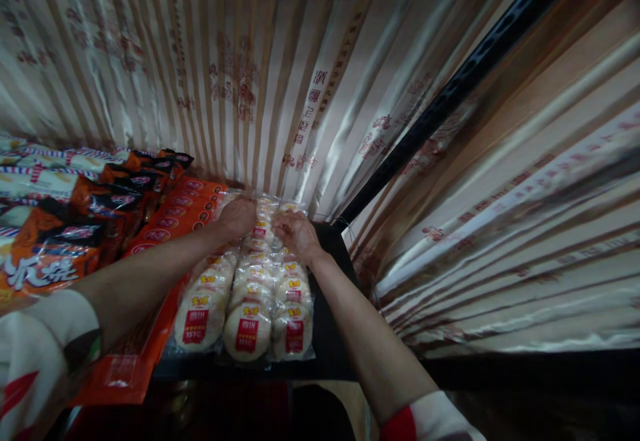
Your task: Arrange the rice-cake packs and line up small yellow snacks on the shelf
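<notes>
Three rows of round white rice crackers in clear wrappers with red and yellow print lie toward me on a dark shelf: a left row [201, 314], a middle row [247, 324] and a right row [293, 328]. My left hand [239, 218] is closed at the far end, between the left and middle rows, with its fingertips mostly hidden. My right hand [299, 233] has its fingers curled in a pinch on a rice cracker packet at the far end of the right row.
Orange flat packets [175, 211] lie left of the crackers, then orange-and-black snack bags [55, 248] and white bags [37, 181]. Behind hangs a pleated printed curtain [240, 81]. A black slanted pole [450, 101] rises beyond the dark shelf's [333, 308] right corner.
</notes>
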`<state>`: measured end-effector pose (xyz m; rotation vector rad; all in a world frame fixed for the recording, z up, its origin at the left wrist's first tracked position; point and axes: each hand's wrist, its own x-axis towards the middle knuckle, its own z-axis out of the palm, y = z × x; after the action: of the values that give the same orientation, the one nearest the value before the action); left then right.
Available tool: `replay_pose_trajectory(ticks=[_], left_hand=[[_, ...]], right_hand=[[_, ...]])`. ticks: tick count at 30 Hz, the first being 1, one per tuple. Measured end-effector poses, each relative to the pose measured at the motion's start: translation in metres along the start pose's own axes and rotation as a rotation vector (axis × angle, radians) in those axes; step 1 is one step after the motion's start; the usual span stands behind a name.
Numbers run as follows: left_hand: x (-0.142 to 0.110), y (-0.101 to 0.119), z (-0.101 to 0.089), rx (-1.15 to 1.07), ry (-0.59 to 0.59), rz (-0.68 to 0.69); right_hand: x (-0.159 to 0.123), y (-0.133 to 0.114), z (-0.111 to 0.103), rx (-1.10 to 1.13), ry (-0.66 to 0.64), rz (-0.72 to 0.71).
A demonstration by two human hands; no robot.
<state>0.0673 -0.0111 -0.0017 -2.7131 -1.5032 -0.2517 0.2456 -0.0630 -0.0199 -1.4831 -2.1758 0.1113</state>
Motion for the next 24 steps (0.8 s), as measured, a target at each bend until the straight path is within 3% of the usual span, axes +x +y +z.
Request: replay_pose_trajectory(ticks=[6, 16, 24], left_hand=[[-0.001, 0.002, -0.003, -0.006, -0.013, -0.008], [0.002, 0.001, 0.000, -0.014, -0.026, -0.027], [0.002, 0.000, 0.000, -0.001, -0.029, -0.024]], right_hand=[[-0.005, -0.003, -0.002, 0.015, 0.024, 0.000], [-0.004, -0.011, -0.007, 0.061, -0.117, 0.020], [-0.001, -0.008, 0.002, 0.073, -0.119, 0.042]])
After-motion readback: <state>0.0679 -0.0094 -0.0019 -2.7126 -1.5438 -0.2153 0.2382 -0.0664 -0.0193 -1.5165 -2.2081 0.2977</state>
